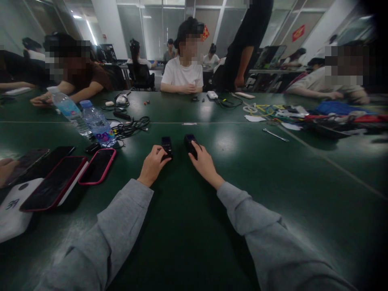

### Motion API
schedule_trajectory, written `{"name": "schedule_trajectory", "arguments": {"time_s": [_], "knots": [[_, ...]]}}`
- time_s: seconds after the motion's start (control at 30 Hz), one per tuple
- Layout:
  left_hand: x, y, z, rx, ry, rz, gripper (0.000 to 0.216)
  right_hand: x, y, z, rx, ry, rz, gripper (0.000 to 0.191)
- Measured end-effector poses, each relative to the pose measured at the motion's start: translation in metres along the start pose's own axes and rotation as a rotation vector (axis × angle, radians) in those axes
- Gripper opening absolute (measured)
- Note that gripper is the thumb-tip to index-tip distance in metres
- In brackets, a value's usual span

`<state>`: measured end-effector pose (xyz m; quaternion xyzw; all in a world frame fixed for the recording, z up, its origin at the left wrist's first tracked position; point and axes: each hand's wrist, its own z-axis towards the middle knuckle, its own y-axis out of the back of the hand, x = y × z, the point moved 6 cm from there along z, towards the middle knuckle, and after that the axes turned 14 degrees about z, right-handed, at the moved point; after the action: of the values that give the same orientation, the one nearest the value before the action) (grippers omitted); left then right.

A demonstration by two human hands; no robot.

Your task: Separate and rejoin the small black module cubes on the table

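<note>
Two small black devices lie side by side on the dark green table (pixel 212 226). My left hand (pixel 152 165) is curled around the near end of the left black device (pixel 167 146), fingers closed on it. My right hand (pixel 203 161) grips the right black device (pixel 189 143) from its near side, fingers wrapped over it. Both devices rest on the table surface. Both of my arms are in grey sleeves.
Two water bottles (pixel 96 123) stand at left, with a pink-cased phone (pixel 97 166), a tablet (pixel 54 182), other phones and tangled black cables (pixel 131 126). A metal tool (pixel 275 134) and colourful clutter (pixel 333 115) lie at right. Several people sit across the table.
</note>
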<state>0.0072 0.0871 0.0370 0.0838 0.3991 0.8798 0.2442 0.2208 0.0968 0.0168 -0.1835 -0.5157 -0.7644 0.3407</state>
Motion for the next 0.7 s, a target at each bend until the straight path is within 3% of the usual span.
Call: {"name": "schedule_trajectory", "arguments": {"time_s": [0.4, 0.7], "knots": [[0.007, 0.001, -0.002, -0.015, 0.102, 0.0, 0.022, -0.005, 0.012, -0.006, -0.081, -0.12, -0.077, 0.054], [-0.003, 0.013, -0.003, -0.185, -0.004, -0.007, 0.02, -0.004, 0.018, -0.009, -0.174, -0.068, -0.025, 0.054]]}}
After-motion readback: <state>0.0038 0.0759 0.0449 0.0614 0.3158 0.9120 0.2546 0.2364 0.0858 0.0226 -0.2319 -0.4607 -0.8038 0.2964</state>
